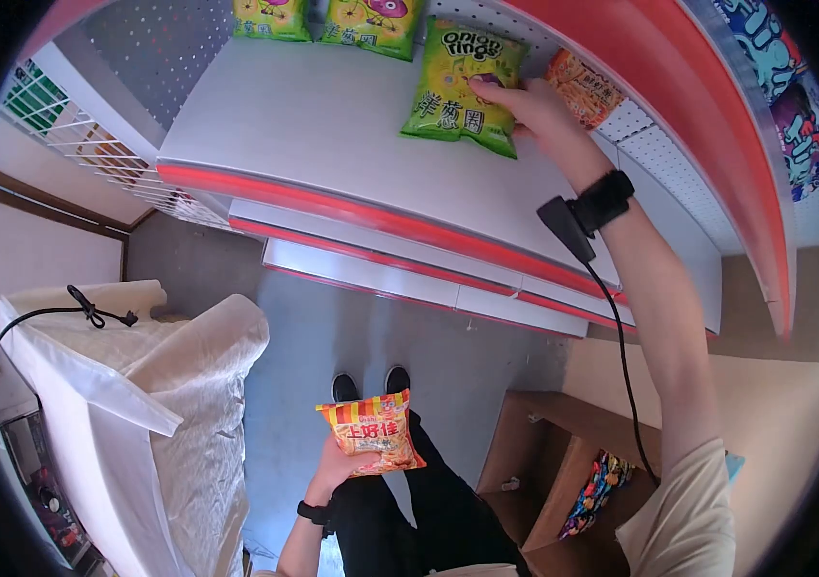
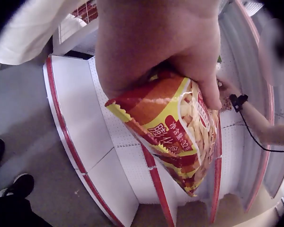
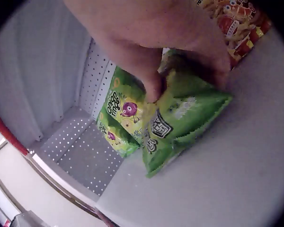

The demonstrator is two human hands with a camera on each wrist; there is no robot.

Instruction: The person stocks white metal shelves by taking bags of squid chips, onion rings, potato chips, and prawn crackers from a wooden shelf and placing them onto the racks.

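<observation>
My right hand (image 1: pixel 544 120) grips the right side of a green onion rings bag (image 1: pixel 462 87) over the white shelf, thumb on its front. In the right wrist view, the hand (image 3: pixel 156 42) pinches this green bag (image 3: pixel 180 118), its fingertips partly hidden behind it. Low in front of my body, my left hand (image 1: pixel 340 466) holds an orange and red snack bag (image 1: pixel 371 433). The left wrist view has the hand (image 2: pixel 161 42) gripping that bag (image 2: pixel 170 127) at its upper part, with some fingers hidden.
Two more green bags (image 1: pixel 371 24) stand at the shelf's back left, and an orange bag (image 1: pixel 584 88) at its back right. The shelf (image 1: pixel 284 115) has a red front edge. White cloth (image 1: pixel 198 385) covers something at left; a brown cabinet (image 1: pixel 544 471) stands at lower right.
</observation>
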